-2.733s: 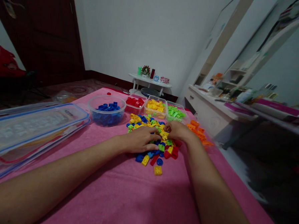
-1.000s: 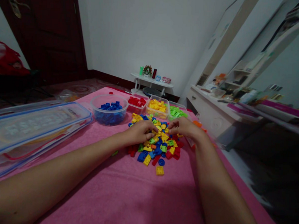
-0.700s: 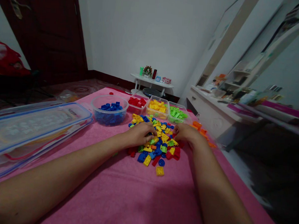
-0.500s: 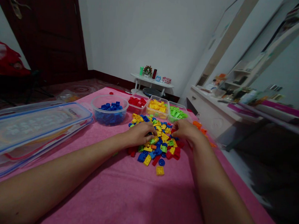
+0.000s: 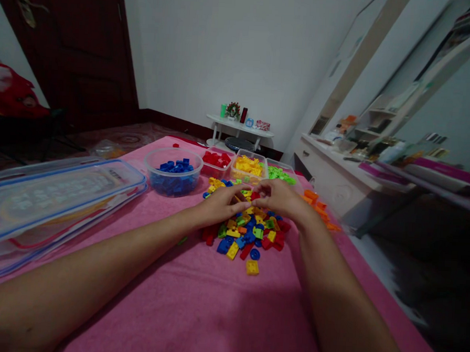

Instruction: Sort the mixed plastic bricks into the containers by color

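The bricks (image 5: 248, 229) in the mixed pile were hard, smooth plastic with a slight gloss. They lay on a pink cloth (image 5: 212, 311) that looked matt and softly napped, like towelling. The round bowl (image 5: 173, 175) of blue pieces and the square tubs (image 5: 251, 169) beside it were clear, glossy plastic. The flat lidded boxes (image 5: 52, 198) were translucent plastic too, shiny, with blue rims. The door (image 5: 68, 46) was dark wood with a dull sheen.
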`<state>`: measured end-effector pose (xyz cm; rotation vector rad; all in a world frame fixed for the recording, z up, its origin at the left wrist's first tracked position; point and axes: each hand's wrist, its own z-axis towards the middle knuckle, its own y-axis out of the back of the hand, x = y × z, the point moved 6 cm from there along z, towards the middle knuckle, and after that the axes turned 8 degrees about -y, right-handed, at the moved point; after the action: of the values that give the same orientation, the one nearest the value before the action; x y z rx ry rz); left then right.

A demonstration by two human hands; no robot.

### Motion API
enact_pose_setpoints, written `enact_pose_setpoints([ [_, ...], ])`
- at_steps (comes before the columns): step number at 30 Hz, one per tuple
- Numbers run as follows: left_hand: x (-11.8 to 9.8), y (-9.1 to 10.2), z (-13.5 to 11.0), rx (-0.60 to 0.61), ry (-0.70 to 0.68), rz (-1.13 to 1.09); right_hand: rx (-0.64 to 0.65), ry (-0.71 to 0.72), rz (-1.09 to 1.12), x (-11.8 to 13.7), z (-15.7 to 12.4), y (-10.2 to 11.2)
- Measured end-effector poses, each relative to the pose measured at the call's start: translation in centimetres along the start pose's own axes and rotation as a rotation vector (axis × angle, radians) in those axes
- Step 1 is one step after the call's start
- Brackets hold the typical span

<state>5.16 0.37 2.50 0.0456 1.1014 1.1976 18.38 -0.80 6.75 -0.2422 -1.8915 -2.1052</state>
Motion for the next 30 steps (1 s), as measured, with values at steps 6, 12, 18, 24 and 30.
enact_pose_setpoints([
  [6, 0.8, 0.4, 0.6, -0.094, 0.057, -0.323, -0.072, 0.081, 0.033, 3.5, -0.6, -0.8],
  [12, 1.4, 3.2, 0.8, -0.368, 0.167, -0.472, -0.296, -0.035, 0.241, 3.9, -0.4, -0.4],
  [18, 1.0, 7.0, 0.8, -0.567, 0.151, -0.399, 0.046, 0.262, 0.096, 8.7, -2.2, -4.5],
  [24, 0.9, 7.3, 0.7, -0.564, 0.189, -0.421, 0.226, 0.514, -0.035, 12.6, -5.1, -7.6],
  [30, 0.6, 7.1, 0.7, -0.553, 0.184, -0.421, 0.214, 0.459, -0.148, 11.6, -4.4, -7.0],
])
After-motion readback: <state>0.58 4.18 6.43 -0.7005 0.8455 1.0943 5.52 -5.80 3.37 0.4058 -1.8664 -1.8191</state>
